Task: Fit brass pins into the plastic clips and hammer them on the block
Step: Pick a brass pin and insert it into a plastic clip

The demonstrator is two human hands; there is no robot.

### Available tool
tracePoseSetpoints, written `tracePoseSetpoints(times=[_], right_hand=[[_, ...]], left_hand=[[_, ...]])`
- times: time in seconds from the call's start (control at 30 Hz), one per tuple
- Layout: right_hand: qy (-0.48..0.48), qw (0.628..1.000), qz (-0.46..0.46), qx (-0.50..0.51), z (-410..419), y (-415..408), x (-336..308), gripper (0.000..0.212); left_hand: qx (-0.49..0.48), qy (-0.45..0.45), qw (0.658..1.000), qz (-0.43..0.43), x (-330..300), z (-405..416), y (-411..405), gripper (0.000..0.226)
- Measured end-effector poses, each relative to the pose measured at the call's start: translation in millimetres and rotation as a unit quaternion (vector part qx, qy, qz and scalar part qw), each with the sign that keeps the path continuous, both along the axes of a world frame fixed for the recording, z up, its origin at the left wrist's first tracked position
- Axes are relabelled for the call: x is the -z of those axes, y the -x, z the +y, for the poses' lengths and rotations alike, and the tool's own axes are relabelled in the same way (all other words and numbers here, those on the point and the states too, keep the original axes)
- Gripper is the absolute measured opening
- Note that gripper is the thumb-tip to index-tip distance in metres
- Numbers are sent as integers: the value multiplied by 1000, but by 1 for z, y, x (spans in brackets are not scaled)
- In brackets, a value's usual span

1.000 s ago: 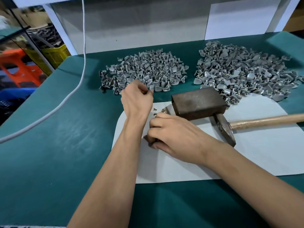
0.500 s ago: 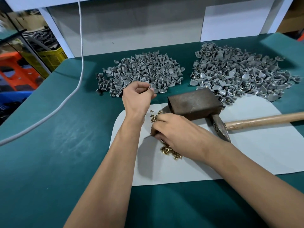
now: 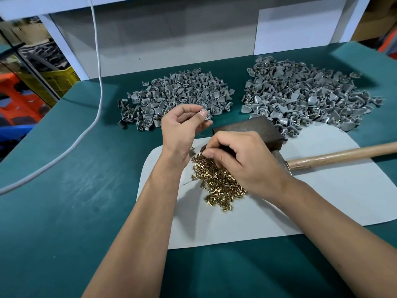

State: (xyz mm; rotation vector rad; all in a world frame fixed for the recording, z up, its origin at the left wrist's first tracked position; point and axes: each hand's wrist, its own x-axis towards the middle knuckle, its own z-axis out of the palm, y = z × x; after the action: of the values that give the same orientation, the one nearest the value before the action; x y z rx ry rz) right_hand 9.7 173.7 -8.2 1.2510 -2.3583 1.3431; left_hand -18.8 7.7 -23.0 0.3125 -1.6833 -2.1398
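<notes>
My left hand (image 3: 182, 127) is raised above the table and pinches a small grey plastic clip (image 3: 205, 114) between thumb and fingertips. My right hand (image 3: 240, 160) hovers with curled fingers over a heap of brass pins (image 3: 217, 181) on the pale sheet (image 3: 322, 201), its fingertips pinched at the heap's far edge; whether a pin is held is hidden. A dark rusty metal block (image 3: 249, 130) lies just behind that hand. A hammer with a wooden handle (image 3: 343, 154) lies to the right, its head beside the block.
Two heaps of grey clips lie at the back: one left of centre (image 3: 171, 95), one larger at the right (image 3: 305, 93). A white cable (image 3: 94, 104) trails across the green table (image 3: 64, 190) on the left. Crates stand beyond the left edge.
My left hand has lifted from the clip heap with a clip. My right hand has moved away from me, uncovering the brass pin heap.
</notes>
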Motion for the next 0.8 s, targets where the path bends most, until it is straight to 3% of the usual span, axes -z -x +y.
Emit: tracePoseSetpoints(times=[0.1,0.23,0.47,0.6,0.8], right_hand=[[29,999,27,13,1,2,0,4],[34,998,49,17,3,4,1,11],[88,994,23,58,9,11,1,6],[82,995,7,52,11,16,5,15],[147,984,-85,44,13,18,7,12]], left_hand=[[27,-6,1000,-7,1,3,-1,16],[71,-7,997,5,1,5,-2,18],[101,-13,994,26,-2,10,-5,19],[99,-12,995,25,-3,11,-5,18],[109,-12,993,35,-3,12,-6,20]])
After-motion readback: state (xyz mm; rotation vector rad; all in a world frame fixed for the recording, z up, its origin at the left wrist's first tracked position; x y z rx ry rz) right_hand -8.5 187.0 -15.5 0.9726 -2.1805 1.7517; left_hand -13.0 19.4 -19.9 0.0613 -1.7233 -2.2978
